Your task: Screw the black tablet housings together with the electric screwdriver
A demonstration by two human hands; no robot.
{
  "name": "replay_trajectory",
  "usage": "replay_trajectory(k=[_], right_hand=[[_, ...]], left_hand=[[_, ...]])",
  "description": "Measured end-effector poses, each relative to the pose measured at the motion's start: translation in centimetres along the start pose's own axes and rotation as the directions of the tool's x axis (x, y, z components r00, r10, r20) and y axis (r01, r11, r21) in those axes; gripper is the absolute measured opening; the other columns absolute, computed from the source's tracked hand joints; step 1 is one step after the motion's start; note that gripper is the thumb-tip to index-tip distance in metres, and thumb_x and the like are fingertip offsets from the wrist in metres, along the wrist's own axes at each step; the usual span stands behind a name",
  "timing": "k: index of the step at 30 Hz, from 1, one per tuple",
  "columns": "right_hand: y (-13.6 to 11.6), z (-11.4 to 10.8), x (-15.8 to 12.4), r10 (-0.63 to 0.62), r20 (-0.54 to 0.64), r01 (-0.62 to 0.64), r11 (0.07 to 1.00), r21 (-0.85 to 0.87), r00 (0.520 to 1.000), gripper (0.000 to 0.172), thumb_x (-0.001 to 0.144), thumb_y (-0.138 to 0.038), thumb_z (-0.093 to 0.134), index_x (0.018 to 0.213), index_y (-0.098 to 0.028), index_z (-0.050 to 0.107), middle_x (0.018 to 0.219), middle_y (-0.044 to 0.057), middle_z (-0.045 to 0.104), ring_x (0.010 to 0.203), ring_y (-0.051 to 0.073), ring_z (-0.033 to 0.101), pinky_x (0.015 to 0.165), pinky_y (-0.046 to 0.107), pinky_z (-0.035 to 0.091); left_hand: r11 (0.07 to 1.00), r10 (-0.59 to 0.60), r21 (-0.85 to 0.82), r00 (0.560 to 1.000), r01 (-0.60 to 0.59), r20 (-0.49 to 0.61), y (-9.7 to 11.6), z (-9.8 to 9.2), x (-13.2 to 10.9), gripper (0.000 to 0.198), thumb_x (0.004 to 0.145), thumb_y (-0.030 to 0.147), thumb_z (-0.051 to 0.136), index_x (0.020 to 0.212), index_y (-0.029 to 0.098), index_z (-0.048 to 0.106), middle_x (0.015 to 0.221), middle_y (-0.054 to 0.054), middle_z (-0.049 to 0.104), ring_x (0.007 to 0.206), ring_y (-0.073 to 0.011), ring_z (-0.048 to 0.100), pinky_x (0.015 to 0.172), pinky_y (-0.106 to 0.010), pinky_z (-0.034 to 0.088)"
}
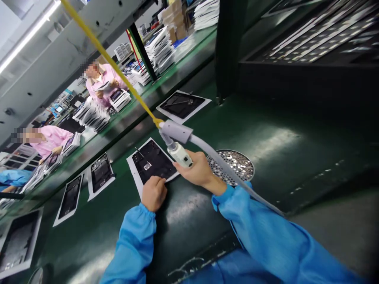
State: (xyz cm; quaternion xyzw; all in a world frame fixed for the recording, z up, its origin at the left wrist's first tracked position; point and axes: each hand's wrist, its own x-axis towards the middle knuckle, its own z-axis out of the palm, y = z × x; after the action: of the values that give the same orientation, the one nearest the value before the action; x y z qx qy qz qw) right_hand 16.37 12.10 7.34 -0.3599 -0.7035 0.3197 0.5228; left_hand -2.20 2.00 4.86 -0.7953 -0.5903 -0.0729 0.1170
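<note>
My right hand is wrapped around a white handheld tool with a small dark button and a pale grey hose. The tool's tip end points up and away, close to a grey sleeve hung from a yellow strap. Below it lies a flat black device panel with a white border, a small silvery label and a thin cable on it. At the panel's near edge, my left hand is closed, its fingers curled under; what they grip is hidden. A round dish of small silvery discs sits just beyond my right wrist.
Similar panels lie along the green bench to the left, and another panel lies farther back. A dark post and a dark tray stand at right. Across the bench, people in pink handle stacks of panels.
</note>
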Motion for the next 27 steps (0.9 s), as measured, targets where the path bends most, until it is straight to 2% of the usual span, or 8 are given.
replay_trajectory(k=[3, 6, 10, 12, 15, 21, 24, 27], right_hand=[[0.0, -0.9, 0.3, 0.042, -0.028, -0.043, 0.999, -0.005, 0.999, 0.015, 0.068, -0.031, 0.063, 0.06, -0.02, 0.058, 0.053, 0.001, 0.061, 0.049, 0.015, 0.056, 0.048, 0.026, 0.043], [0.5, -1.9, 0.9, 0.103, -0.051, -0.103, 0.995, 0.01, 0.993, 0.013, 0.065, -0.031, 0.066, 0.069, -0.02, 0.064, 0.059, 0.002, 0.064, 0.056, 0.018, 0.06, 0.053, 0.029, 0.047], [1.5, -3.9, 2.0, 0.234, -0.039, -0.224, 0.958, 0.18, 0.971, 0.016, 0.063, -0.03, 0.069, 0.072, -0.017, 0.065, 0.048, -0.002, 0.055, 0.044, 0.015, 0.053, 0.045, 0.03, 0.044], [2.1, -5.0, 2.3, 0.264, -0.037, -0.243, 0.926, 0.288, 0.964, 0.019, 0.061, -0.028, 0.071, 0.073, -0.016, 0.064, 0.047, -0.003, 0.054, 0.04, 0.013, 0.05, 0.043, 0.029, 0.044], [2.7, -6.0, 2.4, 0.259, -0.061, -0.219, 0.904, 0.368, 0.964, 0.021, 0.059, -0.025, 0.074, 0.076, -0.016, 0.065, 0.046, -0.005, 0.054, 0.039, 0.011, 0.05, 0.044, 0.029, 0.046], [3.1, -5.6, 2.4, 0.276, -0.091, -0.22, 0.894, 0.391, 0.957, 0.023, 0.059, -0.025, 0.073, 0.079, -0.016, 0.066, 0.046, -0.006, 0.054, 0.038, 0.011, 0.051, 0.044, 0.029, 0.046], [3.1, -5.2, 2.7, 0.272, -0.075, -0.221, 0.89, 0.399, 0.959, 0.023, 0.059, -0.023, 0.072, 0.079, -0.016, 0.065, 0.046, -0.007, 0.054, 0.039, 0.011, 0.051, 0.046, 0.029, 0.047], [3.3, -5.0, 3.0, 0.274, -0.047, -0.236, 0.893, 0.383, 0.961, 0.023, 0.059, -0.024, 0.071, 0.08, -0.015, 0.065, 0.046, -0.006, 0.055, 0.039, 0.011, 0.051, 0.047, 0.03, 0.047]], left_hand=[[0.999, 0.05, -0.008, 0.999, -0.05, -0.011, 3.0, -0.4, -1.2, 0.024, 0.087, 0.015, 0.046, 0.097, 0.014, 0.067, 0.083, -0.01, 0.064, 0.077, -0.0203, 0.06, 0.065, -0.032, 0.054], [0.998, 0.064, -0.015, 0.998, -0.064, -0.011, 5.5, -0.5, -1.9, 0.022, 0.086, 0.014, 0.047, 0.092, 0.014, 0.068, 0.08, -0.009, 0.064, 0.073, -0.0208, 0.059, 0.062, -0.033, 0.053], [0.99, 0.011, -0.143, 0.999, -0.017, -0.042, 7.3, -0.7, -2.5, 0.022, 0.087, 0.016, 0.048, 0.093, 0.016, 0.07, 0.084, -0.008, 0.067, 0.075, -0.0192, 0.062, 0.064, -0.031, 0.054], [0.967, -0.055, -0.25, 0.997, 0.041, -0.049, 7.0, -0.9, -2.5, 0.021, 0.09, 0.022, 0.05, 0.096, 0.017, 0.07, 0.089, -0.007, 0.069, 0.08, -0.0176, 0.064, 0.071, -0.029, 0.055], [0.934, -0.205, -0.31, 0.977, 0.177, -0.059, 5.1, -1.1, -1.9, 0.023, 0.092, 0.031, 0.053, 0.098, 0.018, 0.071, 0.098, -0.007, 0.071, 0.089, -0.019, 0.066, 0.081, -0.031, 0.055], [0.856, -0.512, -0.116, 0.857, 0.504, -0.056, 0.4, -0.1, -0.2, 0.034, 0.086, 0.035, 0.061, 0.11, 0.013, 0.069, 0.122, -0.016, 0.064, 0.115, -0.0325, 0.058, 0.097, -0.048, 0.048], [0.841, -0.534, -0.097, 0.845, 0.532, 0.004, -0.5, 0.4, 0.1, 0.028, 0.085, 0.036, 0.062, 0.101, 0.015, 0.072, 0.121, -0.014, 0.064, 0.114, -0.0325, 0.058, 0.096, -0.047, 0.048], [0.852, -0.507, -0.162, 0.862, 0.498, -0.017, -0.5, 0.5, 0.2, 0.02, 0.083, 0.033, 0.064, 0.088, 0.016, 0.073, 0.111, -0.012, 0.068, 0.107, -0.0295, 0.062, 0.094, -0.043, 0.049]])
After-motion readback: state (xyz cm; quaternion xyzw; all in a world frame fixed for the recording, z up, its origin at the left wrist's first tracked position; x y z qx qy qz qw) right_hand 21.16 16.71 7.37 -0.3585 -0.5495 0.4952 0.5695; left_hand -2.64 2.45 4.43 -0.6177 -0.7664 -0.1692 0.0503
